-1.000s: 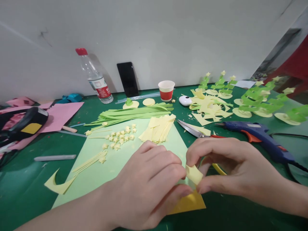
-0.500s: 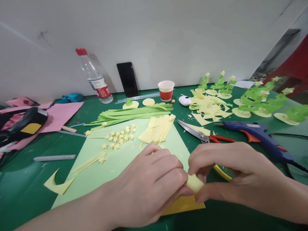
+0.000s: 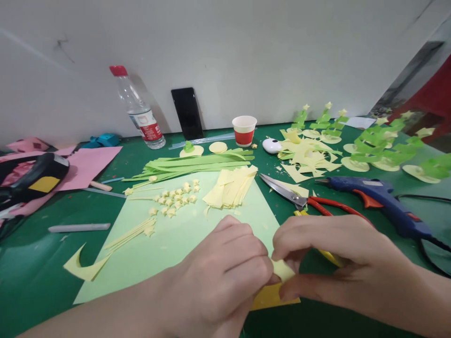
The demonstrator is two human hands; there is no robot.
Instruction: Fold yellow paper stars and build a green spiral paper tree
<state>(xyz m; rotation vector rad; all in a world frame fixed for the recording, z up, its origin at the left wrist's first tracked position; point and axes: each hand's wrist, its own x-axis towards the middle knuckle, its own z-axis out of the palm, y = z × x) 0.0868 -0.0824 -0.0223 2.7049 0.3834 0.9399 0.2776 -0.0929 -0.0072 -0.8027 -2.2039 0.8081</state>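
A pale yellow piece of paper (image 3: 283, 270), curved at its visible end, is gripped between my two hands at the lower centre. My left hand (image 3: 232, 265) is closed around its left part, which the fingers hide. The fingers and thumb of my right hand (image 3: 327, 258) pinch its right end. Below my hands lies a light green sheet (image 3: 197, 234) with a darker yellow sheet (image 3: 275, 296) at its lower right. Folded paper stars (image 3: 176, 197), a stack of pale yellow strips (image 3: 230, 188) and star-tipped thin strips (image 3: 130, 233) lie on the green sheet.
Red-handled scissors (image 3: 296, 197) and a blue glue gun (image 3: 373, 188) with its cord lie at right. Behind stand a bottle (image 3: 146, 122), a phone (image 3: 188, 112) and a paper cup (image 3: 244, 131). Green spiral paper plants (image 3: 373, 145) stand at back right, near yellow scraps (image 3: 306, 159).
My right fingers have shifted slightly left, toward my left hand, and less of the yellow paper shows between them. The view has tilted a little. Both hands keep their hold.
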